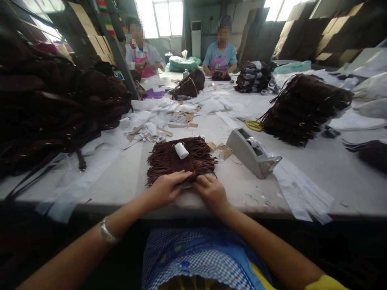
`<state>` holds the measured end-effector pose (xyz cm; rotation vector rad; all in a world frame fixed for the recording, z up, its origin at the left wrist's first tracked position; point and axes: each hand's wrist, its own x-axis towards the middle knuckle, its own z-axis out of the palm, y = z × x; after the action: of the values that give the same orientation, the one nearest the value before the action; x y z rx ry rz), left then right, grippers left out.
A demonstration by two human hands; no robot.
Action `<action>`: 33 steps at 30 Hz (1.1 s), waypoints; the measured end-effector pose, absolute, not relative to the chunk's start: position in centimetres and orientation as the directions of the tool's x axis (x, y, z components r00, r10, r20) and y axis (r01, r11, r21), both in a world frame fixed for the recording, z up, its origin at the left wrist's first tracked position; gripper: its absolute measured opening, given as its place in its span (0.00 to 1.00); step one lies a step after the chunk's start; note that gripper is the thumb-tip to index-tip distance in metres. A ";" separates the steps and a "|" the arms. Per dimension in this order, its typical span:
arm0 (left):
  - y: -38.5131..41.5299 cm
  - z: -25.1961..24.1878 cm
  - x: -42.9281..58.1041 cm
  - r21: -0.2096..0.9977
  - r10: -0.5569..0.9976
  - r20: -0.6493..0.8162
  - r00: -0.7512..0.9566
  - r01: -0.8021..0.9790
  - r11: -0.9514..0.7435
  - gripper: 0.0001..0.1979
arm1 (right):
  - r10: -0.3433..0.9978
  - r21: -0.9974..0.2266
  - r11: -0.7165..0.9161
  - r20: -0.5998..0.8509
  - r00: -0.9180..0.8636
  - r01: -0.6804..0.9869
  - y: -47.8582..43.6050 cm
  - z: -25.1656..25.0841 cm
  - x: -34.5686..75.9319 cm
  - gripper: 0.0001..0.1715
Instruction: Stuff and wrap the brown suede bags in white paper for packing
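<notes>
A dark brown fringed bag [183, 162] lies flat on the table in front of me. A small white wrapped piece [182, 150] sits on its upper part, beside a metal ring. My left hand [169, 184] rests on the bag's near edge, its fingers stretched out toward the middle. My right hand [211, 192] has its fingers curled at the near right edge, pinching the bag there. The fingertips of the right hand are partly hidden. A grey tape dispenser [252, 153] stands to the right of the bag.
Dark brown bags are heaped at the left [60, 100]. A stack of fringed bags [308, 106] stands at the right, near yellow-handled scissors [254, 125]. White paper strips [299, 189] hang over the front edge. Paper scraps [181, 117] litter the middle. Two people work across the table.
</notes>
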<state>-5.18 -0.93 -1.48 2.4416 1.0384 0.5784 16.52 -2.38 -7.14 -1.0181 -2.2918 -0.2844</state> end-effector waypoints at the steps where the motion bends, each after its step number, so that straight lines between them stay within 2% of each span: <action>1: -1.4 -2.2 -5.1 0.487 0.740 0.240 0.628 0.582 -0.651 0.26 | 0.612 -0.059 0.684 0.589 -0.528 0.727 -2.3 -7.1 16.6 0.07; 7: -2.2 -5.6 -4.8 0.200 0.655 0.379 0.654 0.633 -0.748 0.24 | 0.508 -0.086 0.818 0.571 -0.645 0.569 -2.3 -7.3 18.5 0.13; 12: -3.2 -7.2 -4.2 0.018 0.624 0.446 0.642 0.691 -0.723 0.24 | 0.519 -0.063 0.802 0.565 -0.641 0.594 -2.2 -7.0 19.0 0.11; 15: -3.9 -7.5 -3.7 -0.011 0.637 0.463 0.617 0.722 -0.692 0.23 | 0.522 -0.044 0.791 0.569 -0.636 0.610 -1.7 -6.6 19.8 0.16; 19: -4.4 -7.6 -3.2 -0.008 0.631 0.502 0.592 0.732 -0.681 0.22 | 0.438 -0.038 0.866 0.539 -0.720 0.499 -0.3 -6.4 20.9 0.24; 24: -4.1 -7.3 -3.6 0.000 0.579 0.538 0.612 0.687 -0.727 0.22 | 0.450 -0.025 0.840 0.591 -0.669 0.543 0.0 -6.6 20.3 0.17; 29: -2.5 -7.3 -4.9 -0.099 0.506 0.522 0.687 0.638 -0.764 0.27 | 0.526 -0.011 0.788 0.532 -0.664 0.615 0.6 -7.0 18.8 0.13; 33: -1.8 -8.1 -5.5 -0.159 0.465 0.506 0.727 0.609 -0.777 0.32 | 0.528 -0.095 0.824 0.485 -0.697 0.559 0.0 -4.8 19.9 0.11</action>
<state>-5.48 -1.83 -8.08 3.2089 1.0281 0.7894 19.87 -0.02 -4.75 -0.8025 -2.5014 -0.0818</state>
